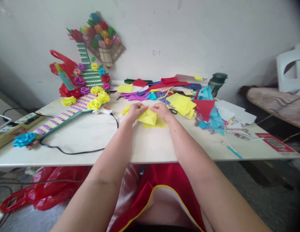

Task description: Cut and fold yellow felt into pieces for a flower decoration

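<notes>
A folded yellow paper (149, 117) lies on the white table (96, 135) in front of me. My left hand (135, 111) pinches its upper left edge. My right hand (162, 111) pinches the upper right edge, fingers curled down onto the sheet. The two hands almost touch at the paper's top. Another yellow sheet (159, 123) lies flat under the folded one.
Piles of coloured paper scraps (181, 96) cover the back and right of the table, with scissors (173, 111) just right of my hands. A glue gun (103, 111) and its black cord (75, 151) lie to the left, beside paper-flower crafts (92, 87). A dark green bottle (217, 82) stands at the back right.
</notes>
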Demonstrator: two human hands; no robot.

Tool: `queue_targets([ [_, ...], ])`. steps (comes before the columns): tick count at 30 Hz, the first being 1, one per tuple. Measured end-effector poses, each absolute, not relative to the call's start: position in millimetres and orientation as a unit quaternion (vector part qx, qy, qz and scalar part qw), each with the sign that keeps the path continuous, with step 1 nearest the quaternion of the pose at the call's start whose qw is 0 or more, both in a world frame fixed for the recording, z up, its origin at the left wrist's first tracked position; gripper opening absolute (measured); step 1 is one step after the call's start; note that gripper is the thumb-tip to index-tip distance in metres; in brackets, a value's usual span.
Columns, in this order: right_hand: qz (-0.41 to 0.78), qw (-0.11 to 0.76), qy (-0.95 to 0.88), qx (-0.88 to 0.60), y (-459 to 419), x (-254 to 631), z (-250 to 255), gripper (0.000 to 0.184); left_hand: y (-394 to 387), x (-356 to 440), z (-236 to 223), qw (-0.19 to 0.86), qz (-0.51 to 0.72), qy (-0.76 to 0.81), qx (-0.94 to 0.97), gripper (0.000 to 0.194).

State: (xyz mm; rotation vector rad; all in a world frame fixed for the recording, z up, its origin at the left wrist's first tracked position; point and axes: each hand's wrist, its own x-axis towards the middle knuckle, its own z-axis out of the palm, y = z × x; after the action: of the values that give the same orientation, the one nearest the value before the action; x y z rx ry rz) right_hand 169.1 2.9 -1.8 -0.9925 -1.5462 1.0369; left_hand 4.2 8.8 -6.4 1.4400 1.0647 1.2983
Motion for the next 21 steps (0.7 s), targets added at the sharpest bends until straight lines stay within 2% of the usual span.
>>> queue_targets([
  [9,0.435,0.47,-0.642,-0.422,3.5,170.6,-3.1,0.028,7.3,4.0,-6.0,0.455,0.53,0.425,0.576,0.032],
  [14,0.49,0.48,-0.602,-0.41,2.3,171.2,-1.3,0.037,11.1,2.8,-8.2,0.438,0.536,0.436,0.575,0.031],
  [21,0.452,0.491,-0.606,-0.433,5.4,169.8,-1.6,0.025,8.9,1.6,-7.4,0.475,0.532,0.415,0.566,0.041],
])
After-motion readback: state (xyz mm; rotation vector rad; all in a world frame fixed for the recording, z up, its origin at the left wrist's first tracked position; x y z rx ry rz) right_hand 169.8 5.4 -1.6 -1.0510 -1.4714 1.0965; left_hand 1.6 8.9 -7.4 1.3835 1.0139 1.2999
